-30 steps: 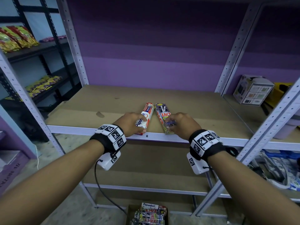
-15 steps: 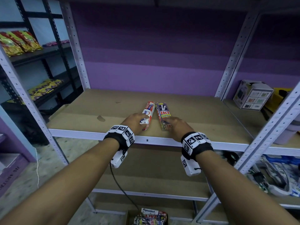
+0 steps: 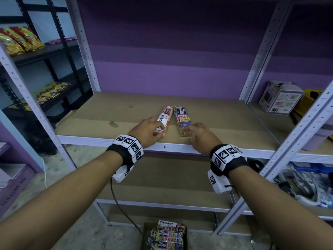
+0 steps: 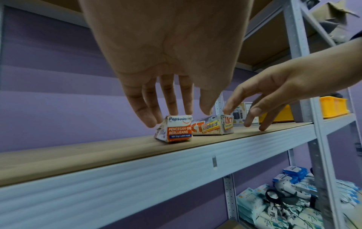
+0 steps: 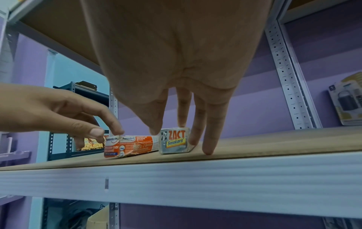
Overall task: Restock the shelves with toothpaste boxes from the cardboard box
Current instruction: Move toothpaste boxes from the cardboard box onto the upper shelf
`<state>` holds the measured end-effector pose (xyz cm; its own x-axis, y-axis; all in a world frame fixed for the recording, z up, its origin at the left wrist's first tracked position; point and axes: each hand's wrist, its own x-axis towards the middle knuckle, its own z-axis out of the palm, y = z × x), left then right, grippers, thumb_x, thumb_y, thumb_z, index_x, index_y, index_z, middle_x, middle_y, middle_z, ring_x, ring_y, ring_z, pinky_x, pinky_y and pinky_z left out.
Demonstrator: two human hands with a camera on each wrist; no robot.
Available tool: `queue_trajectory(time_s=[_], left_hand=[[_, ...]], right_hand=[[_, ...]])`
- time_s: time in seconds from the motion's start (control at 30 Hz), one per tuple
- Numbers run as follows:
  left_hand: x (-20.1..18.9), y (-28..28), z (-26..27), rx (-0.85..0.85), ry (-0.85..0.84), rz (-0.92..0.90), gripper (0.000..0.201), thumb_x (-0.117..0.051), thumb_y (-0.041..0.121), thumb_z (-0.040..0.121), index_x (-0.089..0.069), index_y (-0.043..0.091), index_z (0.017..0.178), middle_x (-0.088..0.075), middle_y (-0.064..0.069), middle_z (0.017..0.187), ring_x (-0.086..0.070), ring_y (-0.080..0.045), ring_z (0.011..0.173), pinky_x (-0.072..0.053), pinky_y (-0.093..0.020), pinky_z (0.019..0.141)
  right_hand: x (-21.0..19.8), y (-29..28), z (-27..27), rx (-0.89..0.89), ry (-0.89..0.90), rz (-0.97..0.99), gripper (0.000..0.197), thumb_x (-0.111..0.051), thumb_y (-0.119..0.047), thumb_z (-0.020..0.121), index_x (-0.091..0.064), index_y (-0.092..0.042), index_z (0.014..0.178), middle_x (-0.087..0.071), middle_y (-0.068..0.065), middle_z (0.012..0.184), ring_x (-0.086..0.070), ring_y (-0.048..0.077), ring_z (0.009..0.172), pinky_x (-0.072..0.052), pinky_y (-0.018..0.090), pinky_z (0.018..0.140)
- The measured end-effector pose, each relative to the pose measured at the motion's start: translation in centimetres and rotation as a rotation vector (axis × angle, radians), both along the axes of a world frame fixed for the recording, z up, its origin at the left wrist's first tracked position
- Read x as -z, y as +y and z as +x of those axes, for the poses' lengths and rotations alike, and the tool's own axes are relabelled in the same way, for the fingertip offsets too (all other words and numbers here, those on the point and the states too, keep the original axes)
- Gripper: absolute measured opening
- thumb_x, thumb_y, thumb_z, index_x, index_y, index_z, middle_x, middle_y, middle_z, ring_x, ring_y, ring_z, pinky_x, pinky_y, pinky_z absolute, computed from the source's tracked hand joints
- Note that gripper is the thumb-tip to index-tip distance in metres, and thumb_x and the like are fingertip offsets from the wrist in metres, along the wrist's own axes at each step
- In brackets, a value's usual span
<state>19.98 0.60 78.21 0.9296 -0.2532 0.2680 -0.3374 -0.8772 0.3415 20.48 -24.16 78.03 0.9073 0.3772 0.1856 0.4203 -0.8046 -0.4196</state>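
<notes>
Red-and-white toothpaste box [image 3: 163, 120] and grey toothpaste box [image 3: 182, 120] flat side by side near front of shelf [image 3: 90, 123], left hand [image 3: 146, 131] fingers straight, tips touching red box's near end, right hand [image 3: 202, 137] fingers spread straight, tips on grey box, neither gripping, cardboard box [image 3: 144, 237] of more toothpaste on floor below.

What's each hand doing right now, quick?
Left hand: open, straight fingertips touching the Pepsodent box.
Right hand: open, straight fingers around the Zact Smokers box, not gripping.
</notes>
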Motion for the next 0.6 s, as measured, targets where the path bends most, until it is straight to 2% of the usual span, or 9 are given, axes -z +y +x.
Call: queue_trajectory(time_s=[0.07,0.13,0.23,0.3,0.4,0.5,0.57,0.6], left_hand=[[-0.1,-0.1,-1.2,0.038,-0.027,-0.032,0.021,-0.07,0.031,0.086,-0.069,0.021,0.103,-0.054,0.0,0.102,-0.058,-0.021,0.094,-0.039,-0.021,0.079],[0.0,-0.3,-2.4,0.089,-0.027,-0.085,0.015,-0.07,0.027,0.086,-0.068,0.018,0.098,-0.056,0.0,0.101,-0.059,-0.017,0.091,-0.043,-0.022,0.081],[0.9,-0.5,-4.2,0.131,0.004,-0.111,0.014,-0.069,0.031,0.087,-0.065,0.02,0.094,-0.055,0.003,0.099,-0.055,-0.009,0.085,-0.045,-0.022,0.079],[2.0,-0.7,-5.1,0.132,0.051,-0.072,0.016,-0.067,0.037,0.087,-0.064,0.024,0.095,-0.054,0.005,0.097,-0.053,-0.009,0.083,-0.045,-0.024,0.077],[4.1,-1.1,-6.3,0.131,0.176,-0.021,0.016,-0.064,0.041,0.089,-0.063,0.027,0.096,-0.052,0.007,0.097,-0.054,-0.009,0.087,-0.047,-0.03,0.083],[6.9,-1.4,-7.3,0.111,0.272,-0.025,0.017,-0.065,0.04,0.089,-0.064,0.025,0.098,-0.055,0.007,0.1,-0.056,-0.012,0.096,-0.047,-0.033,0.091],[9.0,-1.4,-8.2,0.093,0.346,-0.02,0.016,-0.064,0.04,0.089,-0.065,0.026,0.098,-0.057,0.007,0.102,-0.055,-0.015,0.109,-0.045,-0.031,0.095],[10.1,-1.4,-8.6,0.089,0.39,-0.011,0.016,-0.063,0.04,0.09,-0.065,0.027,0.098,-0.057,0.008,0.102,-0.054,-0.012,0.11,-0.044,-0.029,0.094]], right_hand=[[0.1,-0.2,-0.9,0.005,-0.031,0.011,0.036,-0.063,-0.007,0.083,-0.065,-0.022,0.116,-0.05,0.007,0.118,-0.058,0.026,0.102,-0.045,0.033,0.097],[0.3,-0.2,-1.8,-0.019,-0.047,0.019,0.027,-0.065,-0.008,0.083,-0.067,-0.02,0.107,-0.05,0.004,0.107,-0.059,0.023,0.094,-0.048,0.037,0.093],[0.9,-0.5,-3.2,-0.067,-0.013,-0.008,0.017,-0.069,-0.012,0.084,-0.067,-0.021,0.098,-0.051,-0.003,0.096,-0.052,0.008,0.078,-0.049,0.034,0.086],[1.6,-0.5,-4.0,-0.071,0.038,-0.041,0.015,-0.069,-0.015,0.084,-0.068,-0.023,0.097,-0.054,-0.002,0.094,-0.052,0.011,0.079,-0.049,0.032,0.084],[3.3,-0.6,-5.1,-0.078,0.143,-0.092,0.015,-0.066,-0.017,0.086,-0.069,-0.025,0.098,-0.052,-0.005,0.095,-0.051,0.01,0.083,-0.046,0.028,0.084],[5.9,-0.7,-6.1,-0.061,0.26,-0.114,0.016,-0.065,-0.018,0.086,-0.068,-0.027,0.098,-0.058,-0.009,0.093,-0.055,0.009,0.08,-0.046,0.024,0.079],[8.0,-0.8,-6.9,-0.055,0.335,-0.163,0.015,-0.064,-0.019,0.087,-0.068,-0.026,0.1,-0.06,-0.008,0.092,-0.057,0.012,0.082,-0.041,0.021,0.075],[9.2,-0.9,-7.3,-0.06,0.375,-0.178,0.015,-0.065,-0.02,0.087,-0.068,-0.024,0.101,-0.062,-0.006,0.093,-0.058,0.014,0.083,-0.041,0.021,0.075]])
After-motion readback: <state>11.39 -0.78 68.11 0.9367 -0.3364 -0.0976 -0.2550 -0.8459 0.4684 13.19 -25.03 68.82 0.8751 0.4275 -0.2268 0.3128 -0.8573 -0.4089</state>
